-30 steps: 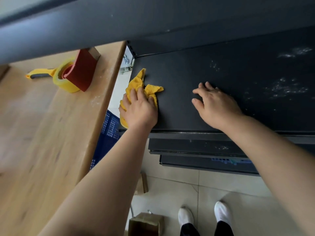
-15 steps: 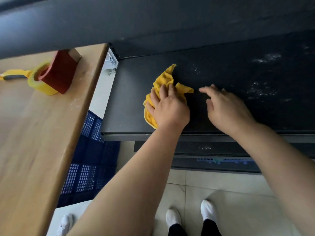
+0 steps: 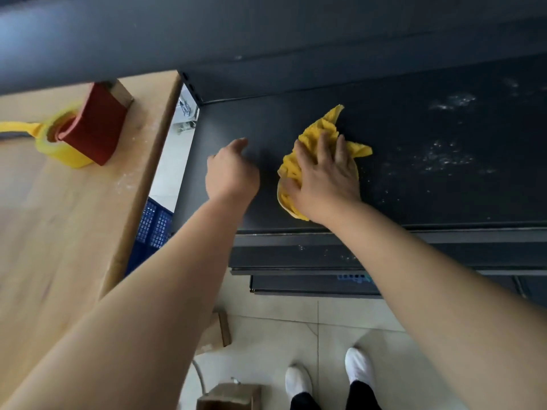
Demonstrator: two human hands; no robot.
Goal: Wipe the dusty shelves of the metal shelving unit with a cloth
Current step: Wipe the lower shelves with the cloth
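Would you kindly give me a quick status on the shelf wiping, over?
Right hand presses yellow cloth on shelf. Left hand empty. Dust patches remain to the right; nothing in the way.

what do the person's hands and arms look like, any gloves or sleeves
The left hand and right hand are bare: no gloves, rings or watch seen. The left forearm and right forearm are bare too, no sleeve in view.

The right hand [image 3: 324, 179] covers the middle of the yellow cloth [image 3: 325, 125]. The left hand [image 3: 232, 170] hides most of its own fingers, perhaps loosely curled. The upper shelf edge [image 3: 207, 34] is a blur and covers the top of the tape dispenser [image 3: 91, 125]. The picture's bottom edge cuts off the cardboard box [image 3: 229, 398]
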